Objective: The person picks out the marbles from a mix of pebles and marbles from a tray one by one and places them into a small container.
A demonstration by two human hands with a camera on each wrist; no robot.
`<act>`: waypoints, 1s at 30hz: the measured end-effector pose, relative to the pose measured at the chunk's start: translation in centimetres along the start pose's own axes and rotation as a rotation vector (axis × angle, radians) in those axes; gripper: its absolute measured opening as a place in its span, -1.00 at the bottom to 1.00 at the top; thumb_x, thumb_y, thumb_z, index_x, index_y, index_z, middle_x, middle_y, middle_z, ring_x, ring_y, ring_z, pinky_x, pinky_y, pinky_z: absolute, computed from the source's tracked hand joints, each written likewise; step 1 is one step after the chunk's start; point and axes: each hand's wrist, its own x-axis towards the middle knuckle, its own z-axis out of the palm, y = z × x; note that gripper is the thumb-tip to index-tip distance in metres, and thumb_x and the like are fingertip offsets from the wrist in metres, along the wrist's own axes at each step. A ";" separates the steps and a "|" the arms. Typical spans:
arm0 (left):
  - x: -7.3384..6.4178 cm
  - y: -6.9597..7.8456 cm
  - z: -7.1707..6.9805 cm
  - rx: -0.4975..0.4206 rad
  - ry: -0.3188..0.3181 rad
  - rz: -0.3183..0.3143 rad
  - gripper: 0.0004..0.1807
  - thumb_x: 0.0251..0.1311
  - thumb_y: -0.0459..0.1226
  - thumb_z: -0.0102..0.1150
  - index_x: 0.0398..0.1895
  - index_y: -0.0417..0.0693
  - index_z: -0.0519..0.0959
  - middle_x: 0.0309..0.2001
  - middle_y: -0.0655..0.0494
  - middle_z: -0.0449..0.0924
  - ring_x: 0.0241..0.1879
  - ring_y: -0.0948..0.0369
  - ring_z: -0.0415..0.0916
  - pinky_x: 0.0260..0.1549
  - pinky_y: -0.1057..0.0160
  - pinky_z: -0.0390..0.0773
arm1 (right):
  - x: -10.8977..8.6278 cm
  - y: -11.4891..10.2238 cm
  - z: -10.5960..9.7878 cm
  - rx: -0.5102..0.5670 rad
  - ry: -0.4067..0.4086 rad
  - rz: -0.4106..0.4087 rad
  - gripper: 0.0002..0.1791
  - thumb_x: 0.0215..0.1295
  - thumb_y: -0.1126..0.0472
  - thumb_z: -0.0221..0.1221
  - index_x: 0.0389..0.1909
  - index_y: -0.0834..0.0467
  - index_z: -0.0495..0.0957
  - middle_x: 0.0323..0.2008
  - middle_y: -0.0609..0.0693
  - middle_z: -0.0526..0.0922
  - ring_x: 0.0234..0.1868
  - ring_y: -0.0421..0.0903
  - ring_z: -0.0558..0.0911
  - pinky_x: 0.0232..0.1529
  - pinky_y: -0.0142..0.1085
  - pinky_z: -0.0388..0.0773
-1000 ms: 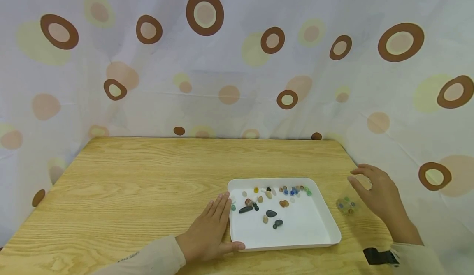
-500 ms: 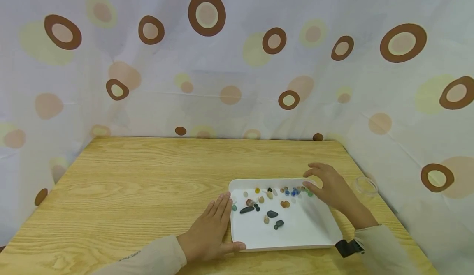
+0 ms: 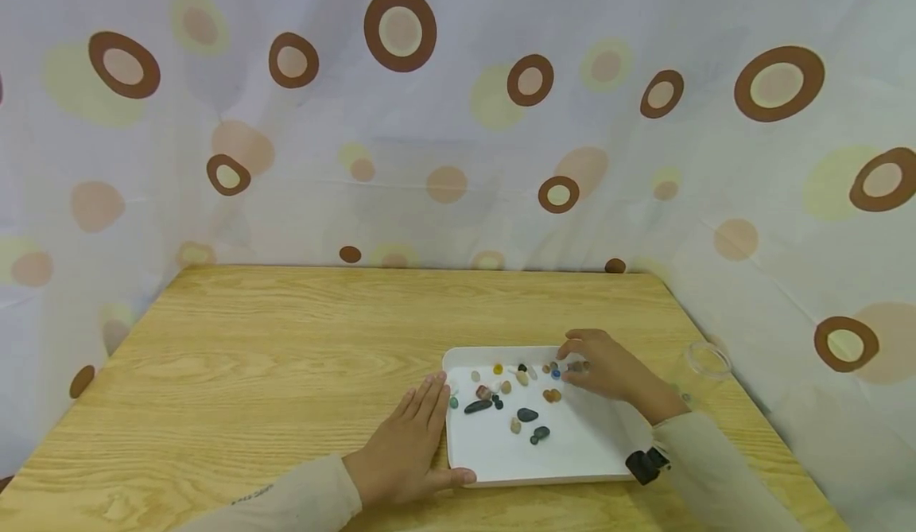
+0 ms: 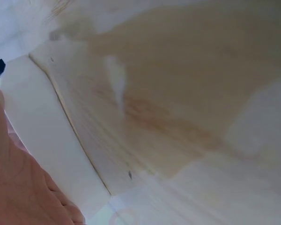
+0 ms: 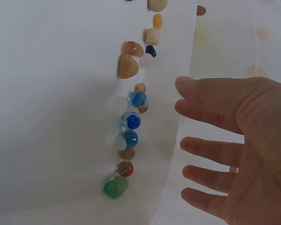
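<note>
Bench (image 3: 286, 341): the tray is carried toward its near right part; a stone or marble knocked over the tray's rim could be lost off the bench's edge.
Tray (image 3: 587, 456): all the loose pieces are held within its low walls; if it were nudged or tipped, the round ones would probably be set rolling.
Right sleeve (image 3: 716, 460): it is stretched over the tray's right side; the jar could be toppled by a careless sweep of the forearm.
Left hand (image 3: 409, 444): it is laid along the tray's left wall, thumb at the near left corner, the grip flat and spread; should it be lifted, the tray might be left free to slide.
Right hand (image 3: 614, 373): it is held over the tray's far right part, the grip loosely parted, with nothing seen held.
Clear jar (image 3: 708, 375): it is stood just right of the tray; its transparent wall could easily be misjudged.
Dark stones (image 3: 527, 415): they are scattered around the tray's middle.
Marbles (image 5: 131, 121): they are clustered near the tray's far wall; neighbours could be scattered by a clumsy pinch, their surfaces being smooth.
Lettering (image 3: 252, 494): it is printed on the sleeve left of the tray, too small to be read.
</note>
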 end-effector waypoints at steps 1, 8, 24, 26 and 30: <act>0.0 0.0 0.0 0.000 -0.002 0.000 0.20 0.12 0.50 -0.42 0.48 -0.35 -0.09 0.51 -0.26 -0.26 0.49 -0.09 -0.26 0.40 -0.06 -0.01 | 0.1 0.0 0.2 -0.014 -0.019 0.003 -0.79 0.17 0.23 0.31 -0.17 0.17 0.65 0.18 0.40 0.42 0.23 0.40 0.34 0.19 0.24 0.28; -0.1 0.0 0.1 0.007 -0.003 -0.001 0.21 0.12 0.51 -0.44 0.48 -0.35 -0.07 0.51 -0.25 -0.25 0.49 -0.09 -0.23 0.39 -0.06 0.00 | 0.9 0.3 1.0 -0.063 -0.088 0.036 -0.81 0.10 0.19 0.37 -0.23 0.06 0.67 0.20 0.34 0.43 0.24 0.38 0.32 0.16 0.25 0.31; 0.0 -0.2 0.4 0.003 0.028 0.014 0.22 0.11 0.51 -0.43 0.47 -0.37 -0.05 0.50 -0.27 -0.22 0.49 -0.11 -0.21 0.38 -0.09 0.01 | 2.0 0.2 1.3 -0.161 -0.134 0.034 -0.89 0.09 0.19 0.39 -0.39 -0.01 0.64 0.07 0.14 0.55 0.14 0.28 0.44 0.02 0.24 0.42; 0.0 -0.3 0.5 0.004 0.033 0.015 0.22 0.10 0.52 -0.43 0.47 -0.37 -0.05 0.50 -0.27 -0.22 0.49 -0.11 -0.21 0.38 -0.09 0.02 | 2.0 0.2 1.4 -0.165 -0.123 0.021 -0.88 0.08 0.20 0.39 -0.42 -0.02 0.63 0.01 0.10 0.57 0.12 0.27 0.46 -0.01 0.21 0.45; 0.1 -0.3 0.6 0.016 0.041 0.017 0.23 0.10 0.52 -0.45 0.47 -0.36 -0.05 0.50 -0.26 -0.23 0.49 -0.10 -0.22 0.38 -0.08 0.01 | 2.1 0.1 1.6 -0.182 -0.099 -0.004 -0.85 0.04 0.21 0.42 -0.48 -0.03 0.61 -0.11 0.01 0.59 0.08 0.26 0.48 -0.11 0.17 0.49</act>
